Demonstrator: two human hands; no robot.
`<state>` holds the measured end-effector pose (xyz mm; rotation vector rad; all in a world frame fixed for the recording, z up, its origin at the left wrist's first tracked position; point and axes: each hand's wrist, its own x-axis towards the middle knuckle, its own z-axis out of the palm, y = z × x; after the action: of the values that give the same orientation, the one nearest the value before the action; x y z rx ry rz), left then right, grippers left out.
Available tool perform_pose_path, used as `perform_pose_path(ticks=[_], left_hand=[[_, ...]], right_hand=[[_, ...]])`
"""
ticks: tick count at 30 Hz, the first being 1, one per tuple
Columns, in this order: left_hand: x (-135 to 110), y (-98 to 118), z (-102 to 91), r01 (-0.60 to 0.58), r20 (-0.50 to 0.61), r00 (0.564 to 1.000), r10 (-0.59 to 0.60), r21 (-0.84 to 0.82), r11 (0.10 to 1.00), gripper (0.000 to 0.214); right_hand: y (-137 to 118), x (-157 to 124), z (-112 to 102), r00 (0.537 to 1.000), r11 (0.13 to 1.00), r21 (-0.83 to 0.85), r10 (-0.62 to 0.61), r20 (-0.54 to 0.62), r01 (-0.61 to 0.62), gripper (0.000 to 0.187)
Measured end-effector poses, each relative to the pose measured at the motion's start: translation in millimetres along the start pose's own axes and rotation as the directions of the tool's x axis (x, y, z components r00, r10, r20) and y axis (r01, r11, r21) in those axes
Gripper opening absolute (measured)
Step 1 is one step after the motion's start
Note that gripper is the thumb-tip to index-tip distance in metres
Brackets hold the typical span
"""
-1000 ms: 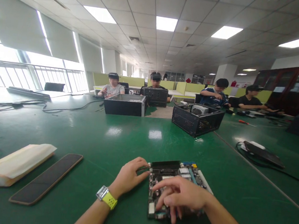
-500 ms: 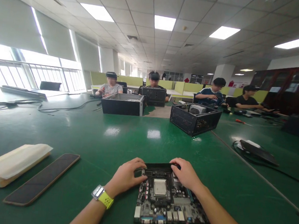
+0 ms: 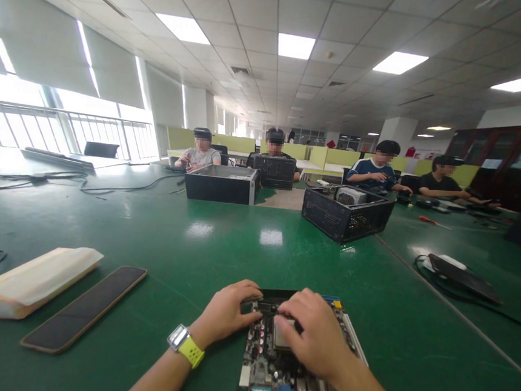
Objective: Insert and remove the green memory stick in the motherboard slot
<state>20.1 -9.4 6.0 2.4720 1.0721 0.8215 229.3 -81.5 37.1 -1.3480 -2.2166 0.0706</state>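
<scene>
A motherboard (image 3: pixel 258 353) lies on the green table in front of me, its ports facing me. A black strip (image 3: pixel 274 295) runs along its far edge. My left hand (image 3: pixel 232 308) grips the far left corner, thumb on the near side and fingers at the strip. On that wrist is a watch with a yellow-green band. My right hand (image 3: pixel 314 334) bends over the middle of the board, thumb and fingertips close together at the silver processor (image 3: pixel 279 337). It hides much of the processor and socket; what the fingertips hold, if anything, does not show.
On the left lie a dark flat phone-like slab (image 3: pixel 86 308) and a pale paper packet (image 3: pixel 34 282). Further off stand black computer cases (image 3: pixel 220 187) and an open case (image 3: pixel 347 215). A dark device with a cable (image 3: pixel 465 277) lies right. Several people sit across the table.
My right hand has moved from the strip at the far edge down and left over the processor. My left hand stays at the corner. The view has shifted slightly.
</scene>
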Motion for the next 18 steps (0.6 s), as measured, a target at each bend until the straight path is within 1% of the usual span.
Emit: perform_pose_path(ticks=[2, 4, 7, 9, 12, 14, 16, 18], left_hand=[[0, 1, -0.4, -0.007, -0.011, 1.000, 0.007, -0.015, 1.000, 0.025], [0, 2, -1.9, -0.023, -0.030, 0.999, 0.022, -0.035, 0.999, 0.023], [1, 4, -5.6, -0.034, -0.089, 0.996, 0.030, -0.041, 0.999, 0.019], [2, 4, -7.8, -0.019, -0.141, 0.990, 0.017, -0.013, 1.000, 0.017], [2, 3, -9.6, 0.022, -0.209, 0.978, -0.012, 0.044, 0.999, 0.016], [1, 1, -9.7, 0.045, -0.238, 0.971, -0.027, 0.071, 0.996, 0.017], [0, -1, -9.4, 0.064, -0.254, 0.966, -0.040, 0.087, 0.994, 0.020], [-1, -2, -9.1, 0.077, -0.253, 0.966, -0.050, 0.096, 0.992, 0.020]], right_hand=[[-24, -8, 11, 0.990, 0.995, -0.030, -0.093, 0.105, 0.097, 0.028], [-37, -14, 28, 0.974, 0.984, -0.074, -0.148, 0.174, 0.163, 0.035], [-41, -19, 53, 0.959, 0.972, -0.123, -0.170, 0.225, 0.201, 0.034], [-41, -20, 62, 0.957, 0.973, -0.134, -0.151, 0.247, 0.188, 0.030], [-43, -19, 62, 0.953, 0.982, -0.129, -0.098, 0.285, 0.140, 0.025], [-41, -16, 55, 0.962, 0.988, -0.137, -0.033, 0.270, 0.073, 0.024], [-31, -9, 45, 0.975, 0.983, -0.177, 0.076, 0.210, -0.039, 0.024], [-9, 0, 34, 0.965, 0.952, -0.246, 0.222, 0.136, -0.184, 0.024]])
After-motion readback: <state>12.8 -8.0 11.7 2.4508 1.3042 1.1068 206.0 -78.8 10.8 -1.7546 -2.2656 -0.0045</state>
